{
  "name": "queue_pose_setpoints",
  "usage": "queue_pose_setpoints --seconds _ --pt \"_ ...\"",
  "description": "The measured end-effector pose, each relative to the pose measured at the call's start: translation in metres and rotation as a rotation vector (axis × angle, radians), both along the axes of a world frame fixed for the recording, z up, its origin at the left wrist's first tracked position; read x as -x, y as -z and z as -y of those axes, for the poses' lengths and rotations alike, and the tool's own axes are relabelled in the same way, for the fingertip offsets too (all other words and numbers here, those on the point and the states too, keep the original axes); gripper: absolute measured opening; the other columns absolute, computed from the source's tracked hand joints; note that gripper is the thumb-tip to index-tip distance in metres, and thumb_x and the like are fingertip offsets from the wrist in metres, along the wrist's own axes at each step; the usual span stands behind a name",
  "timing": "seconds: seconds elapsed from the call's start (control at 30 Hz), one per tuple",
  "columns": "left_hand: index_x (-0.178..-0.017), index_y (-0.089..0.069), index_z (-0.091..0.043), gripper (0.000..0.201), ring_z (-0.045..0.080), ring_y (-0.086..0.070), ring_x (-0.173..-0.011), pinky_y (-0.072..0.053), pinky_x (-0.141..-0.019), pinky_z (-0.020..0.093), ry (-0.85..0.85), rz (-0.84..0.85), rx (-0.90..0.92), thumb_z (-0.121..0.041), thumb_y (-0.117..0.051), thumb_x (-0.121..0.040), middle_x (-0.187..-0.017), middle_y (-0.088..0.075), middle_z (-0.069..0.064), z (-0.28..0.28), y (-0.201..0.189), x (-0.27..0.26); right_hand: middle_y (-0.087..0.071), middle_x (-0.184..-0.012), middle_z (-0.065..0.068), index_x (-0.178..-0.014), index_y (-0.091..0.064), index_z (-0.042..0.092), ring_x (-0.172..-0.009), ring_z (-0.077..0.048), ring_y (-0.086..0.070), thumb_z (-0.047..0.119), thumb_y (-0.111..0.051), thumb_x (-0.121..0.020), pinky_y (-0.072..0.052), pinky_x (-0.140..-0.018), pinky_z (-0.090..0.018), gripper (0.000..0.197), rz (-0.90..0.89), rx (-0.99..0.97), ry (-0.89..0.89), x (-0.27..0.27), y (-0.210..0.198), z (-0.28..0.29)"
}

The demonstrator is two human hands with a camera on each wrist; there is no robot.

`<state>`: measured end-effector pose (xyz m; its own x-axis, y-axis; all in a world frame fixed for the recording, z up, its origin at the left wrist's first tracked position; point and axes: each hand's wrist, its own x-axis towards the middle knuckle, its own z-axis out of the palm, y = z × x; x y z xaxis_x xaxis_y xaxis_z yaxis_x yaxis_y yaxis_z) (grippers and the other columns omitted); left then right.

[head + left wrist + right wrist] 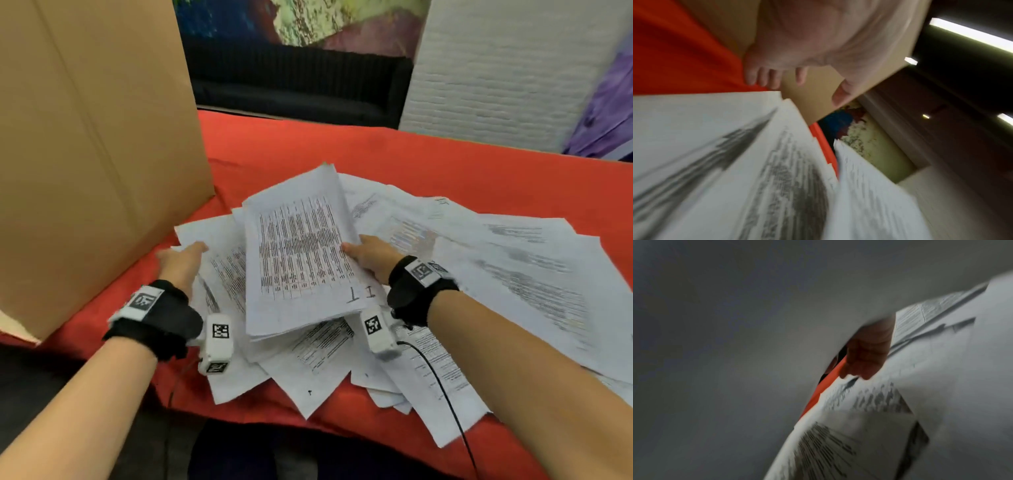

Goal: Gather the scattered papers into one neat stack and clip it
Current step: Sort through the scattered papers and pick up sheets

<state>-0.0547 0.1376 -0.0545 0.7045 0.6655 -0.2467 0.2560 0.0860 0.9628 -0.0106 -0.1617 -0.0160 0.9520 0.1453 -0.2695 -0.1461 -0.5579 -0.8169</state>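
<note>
A thick stack of printed papers (298, 253) is tilted up off the table. My right hand (359, 253) grips its right edge, thumb on top and fingers (865, 356) underneath. Its grey underside (735, 337) fills much of the right wrist view. My left hand (181, 255) reaches over the left corner of the loose sheets (219, 260) beside the stack. Its fingers (764, 76) are spread and relaxed just above the paper edge (748, 97), holding nothing. More scattered papers (513, 274) fan out to the right and toward me.
A red cloth (376, 154) covers the table. A tall cardboard box (85, 154) stands close on the left, right beside my left hand. A white panel (496, 75) and a dark sofa (291, 78) stand behind the table. A black cable (442, 387) crosses the near papers.
</note>
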Motion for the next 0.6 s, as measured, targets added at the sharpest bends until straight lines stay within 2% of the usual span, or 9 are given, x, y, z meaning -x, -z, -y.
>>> queue_pose_setpoints --seconds 0.07,0.13,0.23,0.27,0.33,0.37,0.47,0.53,0.6 --pt "-0.141 -0.024 0.000 0.081 0.022 -0.048 -0.117 -0.038 -0.090 0.034 0.014 -0.093 0.058 -0.028 -0.067 -0.079 -0.133 -0.047 0.009 -0.010 0.017 0.011 -0.044 -0.070 -0.003 -0.121 -0.049 0.004 -0.056 -0.015 -0.039 0.025 -0.047 -0.101 -0.035 -0.050 -0.024 0.029 -0.016 0.104 -0.034 -0.005 0.015 -0.012" --pt "-0.144 -0.020 0.002 0.078 0.025 -0.046 -0.122 -0.039 -0.095 0.035 0.067 -0.158 0.064 -0.023 -0.065 -0.085 -0.134 -0.045 0.009 -0.008 0.026 0.017 -0.048 -0.074 -0.004 -0.127 -0.047 0.001 -0.058 -0.015 -0.042 0.025 -0.047 -0.100 -0.037 -0.055 -0.025 0.036 -0.032 0.183 -0.075 -0.007 0.025 -0.026" --pt "-0.132 -0.044 0.007 0.044 0.032 -0.052 -0.117 -0.039 -0.087 0.032 0.182 -0.173 0.018 -0.012 -0.053 -0.093 -0.128 -0.053 0.012 0.005 0.027 0.024 -0.055 -0.080 -0.006 -0.113 -0.052 0.000 -0.064 -0.018 -0.051 0.026 -0.057 -0.095 -0.047 -0.066 -0.029 0.032 -0.062 0.203 -0.120 -0.003 0.038 -0.045" --pt "-0.129 -0.048 0.007 0.039 0.031 -0.054 -0.114 -0.040 -0.087 0.031 0.229 -0.164 -0.006 -0.010 -0.050 -0.095 -0.128 -0.055 0.013 0.007 0.030 0.025 -0.058 -0.086 -0.008 -0.112 -0.052 0.000 -0.073 -0.022 -0.058 0.025 -0.059 -0.093 -0.051 -0.071 -0.032 0.032 -0.070 0.200 -0.140 0.001 0.042 -0.050" --pt "-0.132 -0.048 0.003 0.038 0.030 -0.055 -0.116 -0.042 -0.095 0.033 0.293 -0.120 -0.018 -0.010 -0.047 -0.096 -0.128 -0.055 0.008 0.010 0.032 0.025 -0.060 -0.109 -0.015 -0.125 -0.046 0.003 -0.100 -0.032 -0.061 0.019 -0.062 -0.091 -0.053 -0.089 -0.042 0.041 -0.084 0.131 -0.128 0.004 0.047 -0.056" --pt "-0.132 -0.048 0.002 0.038 0.031 -0.055 -0.117 -0.043 -0.098 0.036 0.285 -0.078 0.002 -0.011 -0.046 -0.097 -0.130 -0.056 0.011 0.010 0.031 0.027 -0.057 -0.118 -0.016 -0.131 -0.041 0.005 -0.108 -0.034 -0.059 0.014 -0.063 -0.091 -0.051 -0.094 -0.045 0.047 -0.103 0.063 -0.096 0.006 0.050 -0.057" --pt "-0.131 -0.051 0.000 0.037 0.033 -0.055 -0.117 -0.043 -0.102 0.041 0.211 0.049 -0.044 -0.015 -0.042 -0.099 -0.131 -0.056 0.017 0.007 0.020 0.025 -0.056 -0.126 -0.018 -0.137 -0.038 0.007 -0.111 -0.037 -0.058 0.006 -0.063 -0.089 -0.050 -0.095 -0.047 0.054 -0.138 -0.096 0.007 -0.004 0.054 -0.053" --pt "-0.128 -0.053 -0.002 0.034 0.032 -0.057 -0.116 -0.044 -0.102 0.043 0.265 0.110 -0.144 -0.016 -0.040 -0.099 -0.128 -0.059 0.017 0.007 0.011 0.027 -0.057 -0.126 -0.020 -0.133 -0.043 0.007 -0.111 -0.039 -0.058 0.004 -0.059 -0.089 -0.048 -0.097 -0.052 0.047 -0.172 -0.145 0.042 -0.006 0.057 -0.049" --pt "-0.117 -0.059 -0.009 0.026 0.028 -0.060 -0.109 -0.045 -0.096 0.042 0.313 0.194 -0.272 -0.014 -0.041 -0.098 -0.117 -0.064 0.013 0.010 -0.001 0.027 -0.057 -0.125 -0.018 -0.133 -0.046 0.009 -0.111 -0.036 -0.057 0.004 -0.056 -0.092 -0.044 -0.101 -0.052 0.043 -0.192 -0.215 0.057 -0.005 0.056 -0.046"
